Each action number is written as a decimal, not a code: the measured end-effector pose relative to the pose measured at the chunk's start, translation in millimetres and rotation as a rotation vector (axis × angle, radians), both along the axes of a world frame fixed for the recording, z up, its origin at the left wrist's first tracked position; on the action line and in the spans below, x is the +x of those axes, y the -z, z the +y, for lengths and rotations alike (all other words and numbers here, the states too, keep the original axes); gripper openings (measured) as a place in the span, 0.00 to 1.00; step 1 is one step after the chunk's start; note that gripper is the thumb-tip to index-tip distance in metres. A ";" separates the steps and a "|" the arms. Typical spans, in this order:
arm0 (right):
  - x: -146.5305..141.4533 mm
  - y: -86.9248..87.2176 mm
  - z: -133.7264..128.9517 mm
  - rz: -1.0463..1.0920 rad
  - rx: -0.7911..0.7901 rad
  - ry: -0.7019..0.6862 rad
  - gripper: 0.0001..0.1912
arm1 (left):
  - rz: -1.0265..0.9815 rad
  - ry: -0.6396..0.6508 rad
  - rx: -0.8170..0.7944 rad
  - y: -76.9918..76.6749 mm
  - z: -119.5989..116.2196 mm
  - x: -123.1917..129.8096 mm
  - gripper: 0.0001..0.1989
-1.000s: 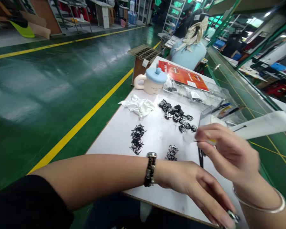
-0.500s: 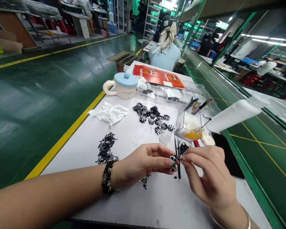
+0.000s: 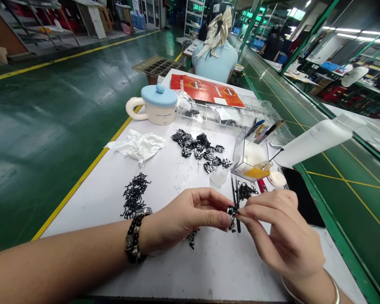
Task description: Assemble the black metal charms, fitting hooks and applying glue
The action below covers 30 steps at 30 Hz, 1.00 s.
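My left hand (image 3: pixel 198 213) pinches a small black and silver part (image 3: pixel 232 212) between thumb and fingers. Pressed together, the thumb and forefinger of my right hand (image 3: pixel 280 232) meet the right side of that part; whether a tiny piece is between them is hidden. Black tweezers (image 3: pixel 235 194) lie on the white table (image 3: pixel 190 278) just behind my fingertips. Beside them is a pile of small black pieces (image 3: pixel 246 191). More black-and-silver parts (image 3: pixel 202 147) are heaped farther back. A pile of thin, bent black pieces (image 3: pixel 135 194) lies left of my left wrist.
A lidded mug (image 3: pixel 160 109) and a crumpled white cloth (image 3: pixel 137 145) are at the back left. A clear pen holder (image 3: pixel 251 156), a white bottle (image 3: pixel 316 141) and a phone (image 3: pixel 304 198) line the right side. Ahead sits a person in light blue (image 3: pixel 214 61).
The part in my left hand has turned slightly, and my right fingertips now sit close against it. The whole view has shifted a little.
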State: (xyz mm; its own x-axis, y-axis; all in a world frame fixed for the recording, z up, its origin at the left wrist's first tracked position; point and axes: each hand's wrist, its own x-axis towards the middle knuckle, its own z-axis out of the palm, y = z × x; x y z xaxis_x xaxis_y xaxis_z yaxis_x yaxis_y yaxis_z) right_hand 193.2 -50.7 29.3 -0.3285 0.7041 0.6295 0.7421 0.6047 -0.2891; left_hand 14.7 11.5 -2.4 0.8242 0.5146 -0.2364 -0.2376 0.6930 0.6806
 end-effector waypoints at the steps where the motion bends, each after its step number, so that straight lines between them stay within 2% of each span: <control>1: -0.2 -0.1 0.2 0.001 0.009 0.002 0.08 | 0.001 0.004 0.001 0.3 0.0 0.1 0.12; 11: -1.7 1.0 0.7 0.035 0.065 -0.049 0.04 | 0.012 0.063 -0.026 -0.1 -0.5 -0.4 0.13; 23: 3.4 5.0 -7.8 0.013 0.091 -0.083 0.08 | -0.017 0.133 -0.068 -0.4 -0.2 -1.7 0.14; 26: 3.1 3.6 -6.6 0.043 0.048 -0.111 0.08 | -0.045 0.150 -0.078 -0.7 -0.1 -2.3 0.14; 30: 1.1 3.6 -2.1 0.183 -0.026 -0.179 0.07 | -0.065 0.142 -0.072 -0.3 -0.1 -3.3 0.15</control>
State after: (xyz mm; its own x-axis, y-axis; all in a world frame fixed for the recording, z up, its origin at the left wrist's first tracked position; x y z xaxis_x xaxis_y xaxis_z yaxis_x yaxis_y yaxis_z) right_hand 194.3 -52.8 25.7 -0.3317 0.6615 0.6726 0.5575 0.7126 -0.4259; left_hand 11.4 11.5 -2.1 0.9021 0.3758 -0.2120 -0.1760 0.7690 0.6146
